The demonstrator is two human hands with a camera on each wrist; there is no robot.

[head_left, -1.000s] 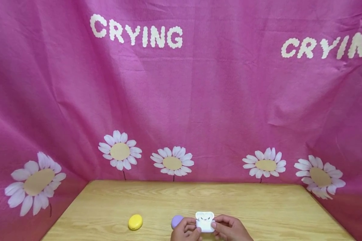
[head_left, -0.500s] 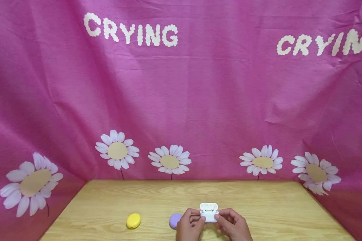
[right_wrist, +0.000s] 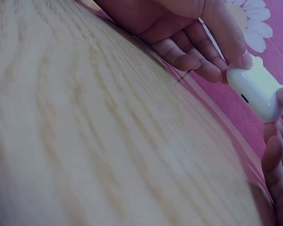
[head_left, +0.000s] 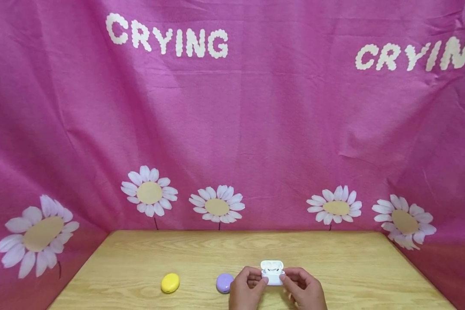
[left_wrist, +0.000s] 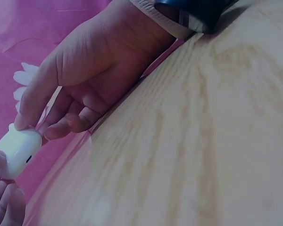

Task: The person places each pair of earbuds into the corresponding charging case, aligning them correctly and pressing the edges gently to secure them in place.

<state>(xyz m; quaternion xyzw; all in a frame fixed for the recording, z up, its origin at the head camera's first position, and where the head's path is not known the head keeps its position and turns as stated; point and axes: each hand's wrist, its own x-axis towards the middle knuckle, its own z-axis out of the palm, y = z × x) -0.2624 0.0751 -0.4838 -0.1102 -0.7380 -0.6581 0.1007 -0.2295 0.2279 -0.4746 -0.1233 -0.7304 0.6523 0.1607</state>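
Note:
Above the table, both hands hold a white earbud case point(head_left: 273, 280) with its lid up. Earbuds with dark spots show inside it. The left hand point(head_left: 248, 290) grips the case's left end, thumb on the front; the right hand point(head_left: 305, 290) pinches the other end likewise. From the left wrist, the case point(left_wrist: 20, 150) appears with a small dark slot on its underside, between the fingertips of the two hands. The right wrist view shows the same case point(right_wrist: 257, 89) from the opposite side. Left of the left hand lies a round purple case point(head_left: 224, 283), close beside it.
A round yellow case point(head_left: 170, 283) lies further left on the wooden table point(head_left: 139, 254). Behind and along the sides hangs a pink cloth point(head_left: 279, 129) printed with daisies and lettering. A dark band point(left_wrist: 193, 12) sits on the right wrist.
Both hands have lifted the open earbud case and carried it slightly to the right and away from the person. More of the purple case now shows. The view has shifted a little.

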